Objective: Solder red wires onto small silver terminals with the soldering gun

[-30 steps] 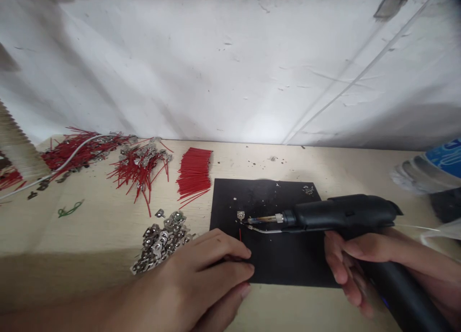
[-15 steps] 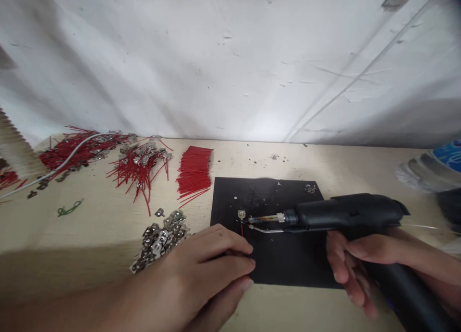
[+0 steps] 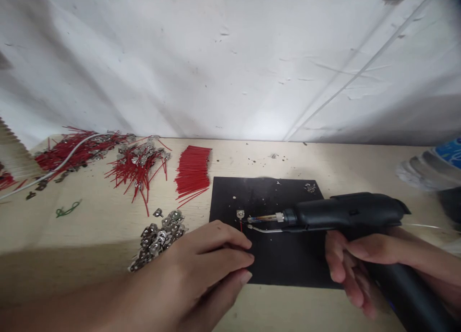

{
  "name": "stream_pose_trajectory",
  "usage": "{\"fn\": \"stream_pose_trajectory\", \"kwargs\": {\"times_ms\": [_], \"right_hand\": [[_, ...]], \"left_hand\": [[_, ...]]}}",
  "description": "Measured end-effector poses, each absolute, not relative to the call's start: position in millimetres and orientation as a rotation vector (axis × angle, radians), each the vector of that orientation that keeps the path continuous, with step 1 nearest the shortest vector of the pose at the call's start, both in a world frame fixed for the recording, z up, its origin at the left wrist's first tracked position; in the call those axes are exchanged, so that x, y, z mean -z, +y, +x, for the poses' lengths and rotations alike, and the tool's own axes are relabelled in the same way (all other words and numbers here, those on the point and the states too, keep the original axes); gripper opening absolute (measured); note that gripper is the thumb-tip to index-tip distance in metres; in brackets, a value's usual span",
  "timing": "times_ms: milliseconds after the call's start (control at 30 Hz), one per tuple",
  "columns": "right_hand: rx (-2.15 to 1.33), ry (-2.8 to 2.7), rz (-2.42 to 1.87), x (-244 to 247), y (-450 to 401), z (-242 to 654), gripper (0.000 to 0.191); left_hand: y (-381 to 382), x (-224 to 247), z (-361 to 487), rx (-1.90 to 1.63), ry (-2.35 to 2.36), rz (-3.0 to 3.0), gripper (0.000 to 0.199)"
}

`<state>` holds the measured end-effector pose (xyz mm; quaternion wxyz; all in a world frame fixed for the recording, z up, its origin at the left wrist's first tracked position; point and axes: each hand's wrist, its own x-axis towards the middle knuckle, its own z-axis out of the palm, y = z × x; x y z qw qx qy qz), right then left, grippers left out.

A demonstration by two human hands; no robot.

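My left hand (image 3: 211,267) rests over the left part of a black mat (image 3: 288,262), its fingers closed on a short red wire (image 3: 241,226), most of which they hide. At the wire's far end lies a small silver metal contact (image 3: 240,214). My right hand (image 3: 363,262) is wrapped round the grip of a black soldering gun (image 3: 349,209). The gun's discoloured tip (image 3: 257,219) points left, close to the joint of wire and contact; whether it touches cannot be made out. A thin feed tube (image 3: 268,230) runs below the tip.
Left of the mat lie a heap of loose metal contacts (image 3: 160,238), a neat stack of red wires (image 3: 193,171) and piles of wires with contacts (image 3: 139,166). A white cable (image 3: 68,157) crosses the far pile. A plastic bottle (image 3: 428,166) lies at right. A white wall stands behind.
The view has shifted very slightly. Both hands, the soldering gun, the wire and the contact keep practically the same places relative to one another.
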<state>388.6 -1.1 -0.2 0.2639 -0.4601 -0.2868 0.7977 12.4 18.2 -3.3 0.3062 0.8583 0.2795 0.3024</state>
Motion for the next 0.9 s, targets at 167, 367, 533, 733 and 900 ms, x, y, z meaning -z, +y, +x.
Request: {"fn": "stream_pose_trajectory", "kwargs": {"times_ms": [167,367,533,733,900], "right_hand": [[-2.173,-0.780,-1.227,0,0,387,0.042],[-2.153,-0.695,-1.233,-4,0,386,0.036],[-2.159,-0.743,-1.218,-4,0,387,0.037],[-2.187,-0.786,-1.224,0,2,389,0.043],[-2.201,-0.793,-1.208,-2,2,390,0.041]], "left_hand": [[17,1,12,-0.799,0.766,2.271,0.022],[19,-1,12,-0.783,0.757,2.265,0.023],[19,5,12,-0.816,0.736,2.257,0.022],[17,4,8,-0.795,0.728,2.264,0.022],[23,-8,23,-0.761,0.774,2.314,0.019]]}}
